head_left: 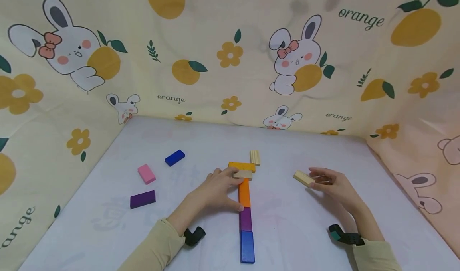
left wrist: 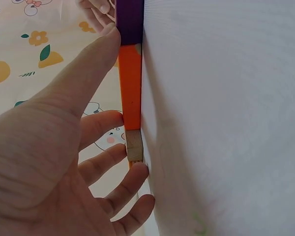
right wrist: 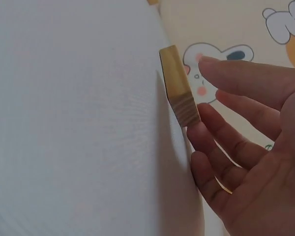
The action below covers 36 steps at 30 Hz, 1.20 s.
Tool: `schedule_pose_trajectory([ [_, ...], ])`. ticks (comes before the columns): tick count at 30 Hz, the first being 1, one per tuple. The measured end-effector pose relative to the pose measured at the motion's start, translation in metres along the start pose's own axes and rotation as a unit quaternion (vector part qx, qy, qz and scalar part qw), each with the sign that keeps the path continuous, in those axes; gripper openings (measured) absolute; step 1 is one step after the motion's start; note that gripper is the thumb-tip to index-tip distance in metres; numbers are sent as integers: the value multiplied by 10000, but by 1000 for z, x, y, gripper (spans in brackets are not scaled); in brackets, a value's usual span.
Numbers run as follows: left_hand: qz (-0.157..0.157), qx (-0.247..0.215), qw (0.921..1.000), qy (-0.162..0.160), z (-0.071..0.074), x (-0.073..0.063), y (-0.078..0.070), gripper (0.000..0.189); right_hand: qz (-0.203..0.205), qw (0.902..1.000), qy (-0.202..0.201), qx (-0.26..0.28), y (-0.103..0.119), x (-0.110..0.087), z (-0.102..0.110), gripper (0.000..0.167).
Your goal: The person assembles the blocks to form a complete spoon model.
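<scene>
A straight row of blocks runs up the table: a blue block (head_left: pixel 247 247), a purple block (head_left: pixel 246 219) and an orange block (head_left: pixel 244 193). Across its far end lie a plain wooden block (head_left: pixel 243 174) and a yellow-orange block (head_left: pixel 242 167). My left hand (head_left: pixel 219 189) spreads over the row from the left; its thumb touches the purple block near the orange one, while the fingertips rest about the far end. Off to the right, my right hand (head_left: pixel 332 185) has its fingertips at the end of another wooden block (head_left: pixel 303 178). In the right wrist view the thumb stands apart from that block (right wrist: pixel 178 83).
Left of the row lie a dark blue block (head_left: pixel 175 158), a pink block (head_left: pixel 146 174) and a dark purple block (head_left: pixel 142 199). Behind the far end is a light, grooved wooden piece (head_left: pixel 254 157). A printed cloth (head_left: pixel 201 35) walls the white table (head_left: pixel 287 231).
</scene>
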<state>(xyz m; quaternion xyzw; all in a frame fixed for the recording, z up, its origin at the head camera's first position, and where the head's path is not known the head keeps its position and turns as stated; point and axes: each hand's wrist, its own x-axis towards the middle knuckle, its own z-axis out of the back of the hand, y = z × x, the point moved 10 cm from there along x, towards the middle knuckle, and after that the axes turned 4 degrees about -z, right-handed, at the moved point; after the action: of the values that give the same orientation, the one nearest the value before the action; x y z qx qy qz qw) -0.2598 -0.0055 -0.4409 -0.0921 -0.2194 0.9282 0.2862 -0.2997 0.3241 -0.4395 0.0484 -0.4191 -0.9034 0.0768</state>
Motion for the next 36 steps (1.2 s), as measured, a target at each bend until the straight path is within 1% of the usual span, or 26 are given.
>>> schedule_pose_trajectory([
  [7, 14, 10, 10000, 14, 1, -1, -1, 82, 107, 9981, 294, 540, 3, -2, -9, 65],
  [10, 19, 60, 10000, 29, 1, -1, -1, 82, 122, 9971, 384, 642, 4, -2, -12, 68],
  [16, 1, 72, 10000, 15, 0, 0, 0, 82, 34, 9979, 419, 487, 4, -1, -15, 72],
  [22, -46, 76, 10000, 0, 0, 0, -1, 82, -120, 9981, 491, 363, 4, 0, -18, 79],
  [25, -33, 81, 10000, 2, 1, 0, -1, 83, -62, 9978, 582, 326, 6, 1, -21, 81],
  [29, -56, 120, 9999, -41, 2, 0, -1, 82, 154, 9968, 661, 425, 10, 3, -25, 77],
  [32, -87, 120, 9999, -59, 2, 0, -1, 82, 190, 9967, 620, 488, 10, 3, -26, 76],
  [36, -116, 77, 9999, -72, 1, 1, -1, 82, -48, 9976, 484, 499, 7, 4, -23, 78],
])
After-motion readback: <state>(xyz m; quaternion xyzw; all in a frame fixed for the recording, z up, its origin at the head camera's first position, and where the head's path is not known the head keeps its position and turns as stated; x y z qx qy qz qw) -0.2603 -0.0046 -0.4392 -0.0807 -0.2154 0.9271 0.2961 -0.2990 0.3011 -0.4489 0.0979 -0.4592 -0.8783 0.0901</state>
